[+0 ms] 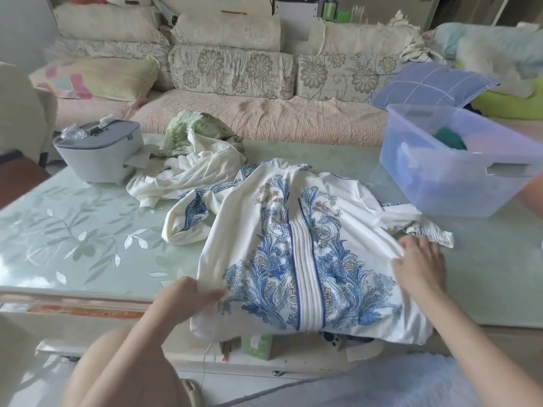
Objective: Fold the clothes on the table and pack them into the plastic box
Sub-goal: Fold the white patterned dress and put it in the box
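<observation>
In the head view, the white garment [293, 245] with its blue floral print lies spread flat on the desk [73, 230] in front of you, its near hem hanging over the front edge. Your left grip [188, 298] pinches the garment's left edge, thumb on top. Your right grip [420, 265] is released, fingers flat on the right edge. The plastic box [440, 177] sits at the desk's far right, with teal clothing [449, 138] inside. Behind the garment lie 2 crumpled pieces, a white cloth [194, 168] and a green leaf-print cloth [191, 127], beside a grey appliance [100, 151].
</observation>
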{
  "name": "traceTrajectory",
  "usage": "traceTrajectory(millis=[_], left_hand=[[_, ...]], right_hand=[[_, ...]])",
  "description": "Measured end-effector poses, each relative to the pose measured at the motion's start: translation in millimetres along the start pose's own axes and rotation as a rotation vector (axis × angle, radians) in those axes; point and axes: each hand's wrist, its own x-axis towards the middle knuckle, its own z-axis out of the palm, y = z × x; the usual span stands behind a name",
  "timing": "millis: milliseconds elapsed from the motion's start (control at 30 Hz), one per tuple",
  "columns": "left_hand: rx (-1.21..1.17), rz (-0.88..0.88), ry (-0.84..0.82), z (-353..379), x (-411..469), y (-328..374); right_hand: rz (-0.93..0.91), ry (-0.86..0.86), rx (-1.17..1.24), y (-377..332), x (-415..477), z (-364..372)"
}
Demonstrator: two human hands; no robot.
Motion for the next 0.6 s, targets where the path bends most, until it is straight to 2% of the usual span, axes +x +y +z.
traceTrajectory(millis=[100, 200, 300, 400, 533, 600], left_hand=[[-0.061, 0.073, 0.118, 1.1, 10.0, -1.1], [-0.01, 0.115, 0.186, 0.1, 15.5, 8.5], [-0.037, 0.051, 0.199, 1.6, 23.7, 10.1], [-0.006, 0.033, 0.167, -0.1, 26.7, 8.1], [-0.001, 0.1, 0.061, -9.3, 27.8, 11.1], [-0.045, 0.155, 0.194, -10.6, 35.3, 17.8]], right_hand=[[-0.189, -0.118, 0.154, -26.3, -10.5, 4.6], [-0.29, -0.285, 0.301, -46.0, -17.1, 10.1], [-0.359, -0.483, 0.172, -51.1, -19.3, 21.1], [-0.288, -0.458, 0.041, -38.1, -14.0, 23.7], [-0.262, -0.475, 0.034, -32.4, -5.3, 11.8], [-0.236, -0.444, 0.096, -43.2, 0.5, 5.3]])
